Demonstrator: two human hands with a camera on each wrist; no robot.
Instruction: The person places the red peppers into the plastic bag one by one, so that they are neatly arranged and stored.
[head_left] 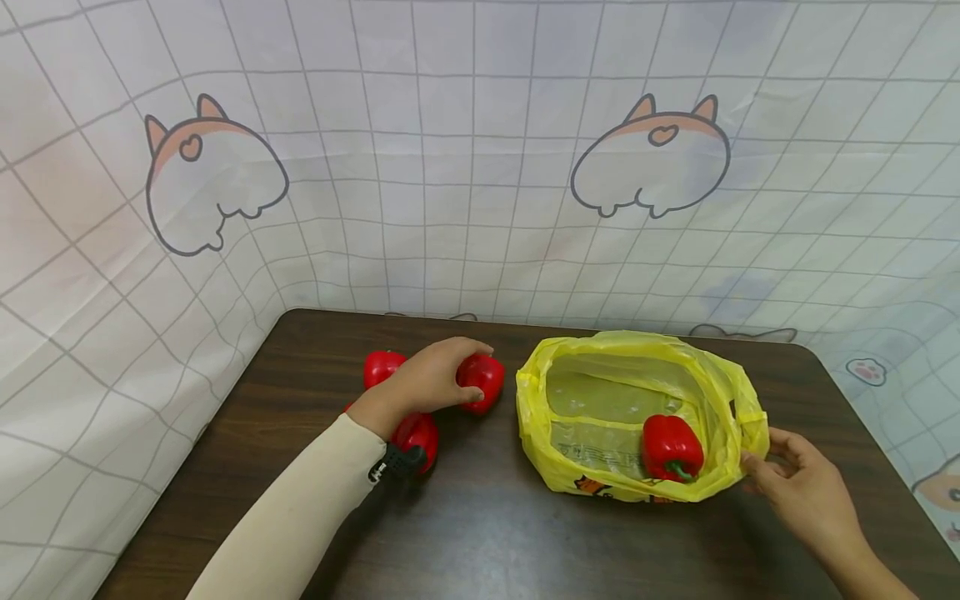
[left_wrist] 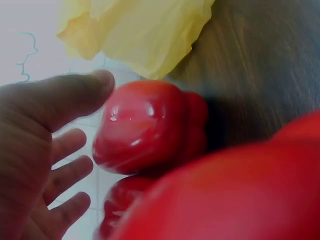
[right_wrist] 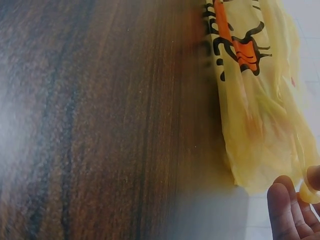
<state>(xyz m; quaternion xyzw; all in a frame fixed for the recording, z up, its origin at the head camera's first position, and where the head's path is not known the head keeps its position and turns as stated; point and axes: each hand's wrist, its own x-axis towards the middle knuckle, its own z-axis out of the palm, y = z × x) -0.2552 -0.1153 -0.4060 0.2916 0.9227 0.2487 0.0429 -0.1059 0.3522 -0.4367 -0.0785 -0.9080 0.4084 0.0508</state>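
Observation:
My left hand (head_left: 431,375) is spread over a red bell pepper (head_left: 482,382) left of the bag. In the left wrist view the thumb tip is right at that pepper (left_wrist: 145,127), while the other fingers (left_wrist: 72,172) stand apart from it. At the bag's right side, my right hand (head_left: 806,487) pinches the rim of a yellow plastic bag (head_left: 536,417) between thumb and fingers. The bag stands with its mouth wide, and one red bell pepper (head_left: 672,447) with a green stem lies inside.
More red bell peppers lie by the left forearm, one behind it (head_left: 382,367) and another beside the wrist (head_left: 416,437). The dark wooden table (head_left: 480,517) ends at a white gridded cloth (head_left: 450,167) with cartoon prints at the back and sides.

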